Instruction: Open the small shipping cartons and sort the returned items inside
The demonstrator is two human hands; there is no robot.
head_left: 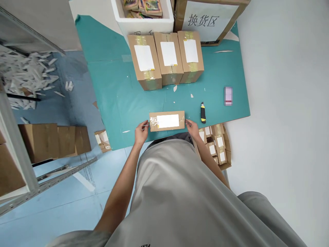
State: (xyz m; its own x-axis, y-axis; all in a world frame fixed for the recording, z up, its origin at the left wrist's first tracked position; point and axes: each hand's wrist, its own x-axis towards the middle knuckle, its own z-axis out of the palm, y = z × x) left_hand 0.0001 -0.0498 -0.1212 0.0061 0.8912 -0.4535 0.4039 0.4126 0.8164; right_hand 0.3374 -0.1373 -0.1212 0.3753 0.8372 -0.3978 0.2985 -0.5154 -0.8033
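A small taped cardboard box (181, 120) with a white label (168, 121) lies lengthwise across the near side of the green-covered table (120, 103). At its left end is my left hand (141, 133), fingers bent and closed in against the end face. My right hand (192, 129) is at the opposite end, its bent fingers at the right face, so the box sits gripped between both hands. The exact fingertip contact is too small to make out. Right of the box lies a black and yellow box cutter (203, 114).
Three taped, labelled cartons (169, 73) stand in a row beyond the box. Behind them are a white foam bin (146, 24) and a large carton with a paper sign (209, 20). A pink packet (228, 96) lies at right. Below the table's right edge, a carton (226, 151) holds small boxes.
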